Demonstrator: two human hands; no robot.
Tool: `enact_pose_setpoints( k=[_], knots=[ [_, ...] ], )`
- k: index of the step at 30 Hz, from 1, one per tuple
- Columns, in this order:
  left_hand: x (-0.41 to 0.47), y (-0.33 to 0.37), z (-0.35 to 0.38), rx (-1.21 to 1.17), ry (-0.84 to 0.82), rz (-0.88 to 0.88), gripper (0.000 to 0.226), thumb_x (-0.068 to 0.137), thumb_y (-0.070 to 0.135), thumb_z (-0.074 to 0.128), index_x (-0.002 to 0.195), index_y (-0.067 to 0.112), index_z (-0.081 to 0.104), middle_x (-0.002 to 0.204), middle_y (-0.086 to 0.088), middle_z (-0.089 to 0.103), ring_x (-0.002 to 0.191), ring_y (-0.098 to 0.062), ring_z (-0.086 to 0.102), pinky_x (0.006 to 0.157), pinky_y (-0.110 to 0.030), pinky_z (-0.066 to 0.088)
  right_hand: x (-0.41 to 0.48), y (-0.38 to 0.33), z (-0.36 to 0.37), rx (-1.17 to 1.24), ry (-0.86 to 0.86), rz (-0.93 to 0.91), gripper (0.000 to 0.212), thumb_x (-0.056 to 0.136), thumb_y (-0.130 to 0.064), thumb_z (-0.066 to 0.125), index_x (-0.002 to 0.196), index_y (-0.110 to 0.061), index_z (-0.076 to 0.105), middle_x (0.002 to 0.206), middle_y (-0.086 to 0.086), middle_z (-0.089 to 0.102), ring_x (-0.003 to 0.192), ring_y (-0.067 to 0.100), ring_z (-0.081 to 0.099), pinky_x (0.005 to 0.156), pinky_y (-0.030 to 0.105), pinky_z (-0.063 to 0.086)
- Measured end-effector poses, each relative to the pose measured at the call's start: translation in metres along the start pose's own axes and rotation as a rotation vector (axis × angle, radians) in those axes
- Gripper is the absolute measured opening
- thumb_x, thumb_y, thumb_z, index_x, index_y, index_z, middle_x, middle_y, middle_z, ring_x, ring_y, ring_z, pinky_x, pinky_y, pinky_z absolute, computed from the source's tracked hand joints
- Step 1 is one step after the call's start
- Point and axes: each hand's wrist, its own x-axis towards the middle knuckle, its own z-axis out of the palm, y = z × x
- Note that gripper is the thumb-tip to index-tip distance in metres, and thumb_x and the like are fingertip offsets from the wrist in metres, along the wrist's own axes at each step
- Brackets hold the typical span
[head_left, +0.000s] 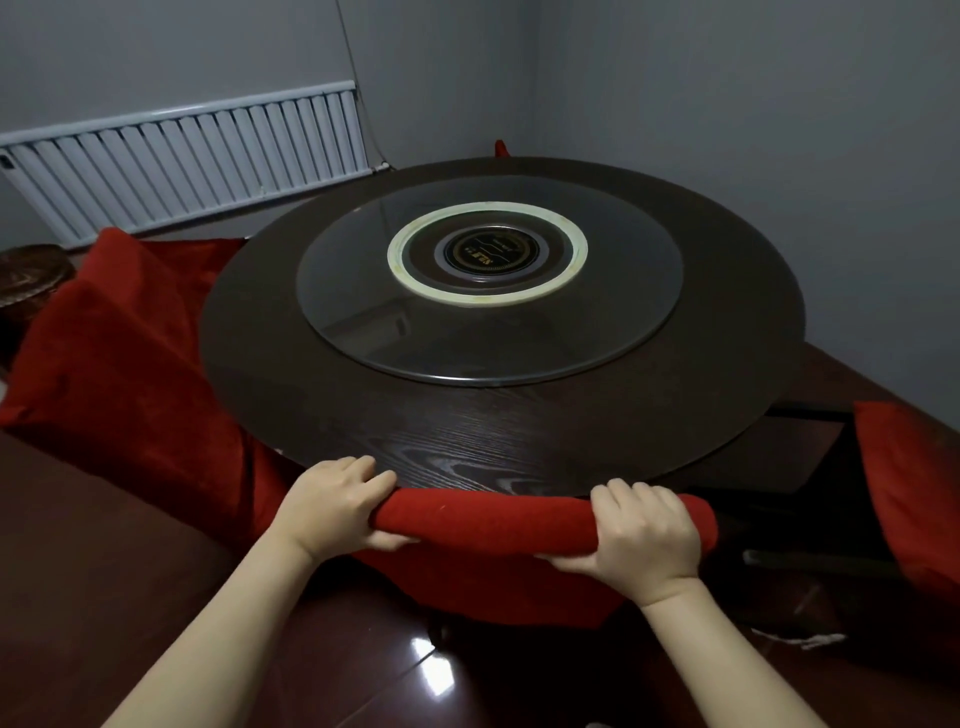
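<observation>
A chair back covered in red fabric (488, 517) stands tucked against the near edge of a round dark wooden table (467, 421). My left hand (332, 501) grips the top of the chair back at its left end, fingers curled over it. My right hand (644, 530) grips the same top edge near its right end, thumb underneath. The chair's seat and legs are hidden below.
A glass turntable (363, 291) with a cream ring (488, 299) lies on the table's centre. More red-covered chairs stand at the left (119, 353), right (914, 488) and far side (501, 147). A white radiator (182, 161) lines the left wall. The floor is glossy dark red tile (363, 675).
</observation>
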Motion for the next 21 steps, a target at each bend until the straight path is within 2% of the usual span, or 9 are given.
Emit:
enact_pose_setpoints(
  k=[9,13,17,21],
  knots=[
    [0.030,0.027,0.015,-0.016,0.051,-0.068,0.061,0.073,0.074,0.055,0.059,0.015,0.054,0.055,-0.003,0.047,0.044,-0.024,0.051,0.040,-0.030,0.042,0.019,0.057,0.009,0.011,-0.046,-0.077,0.080,0.071,-0.088,0.038,0.054,-0.011,0.048,0.052,0.005,0.044,0.044,0.025,0.047,0.045,0.035,0.042],
    [0.022,0.002,0.019,0.006,0.044,-0.005,0.060,0.073,0.073,0.055,0.060,0.014,0.056,0.056,-0.004,0.049,0.044,-0.024,0.052,0.041,-0.028,0.043,0.019,0.032,0.014,0.003,-0.028,-0.027,0.077,0.068,-0.089,0.043,0.054,-0.013,0.045,0.053,0.005,0.044,0.045,0.025,0.046,0.047,0.035,0.039],
    [0.001,-0.020,0.027,-0.020,0.032,0.041,0.066,0.081,0.074,0.043,0.062,0.013,0.060,0.057,-0.004,0.049,0.044,-0.024,0.051,0.043,-0.028,0.043,0.005,-0.004,0.025,-0.017,-0.054,0.006,0.076,0.066,-0.090,0.042,0.056,-0.015,0.045,0.055,0.005,0.042,0.047,0.026,0.045,0.049,0.036,0.038],
    [-0.005,-0.024,0.029,-0.023,0.037,0.041,0.063,0.075,0.074,0.052,0.061,0.013,0.059,0.057,-0.004,0.048,0.044,-0.024,0.050,0.044,-0.028,0.043,0.002,-0.010,0.027,-0.013,-0.032,-0.007,0.075,0.067,-0.089,0.045,0.055,-0.015,0.043,0.055,0.005,0.040,0.047,0.025,0.043,0.048,0.036,0.037]
  ],
)
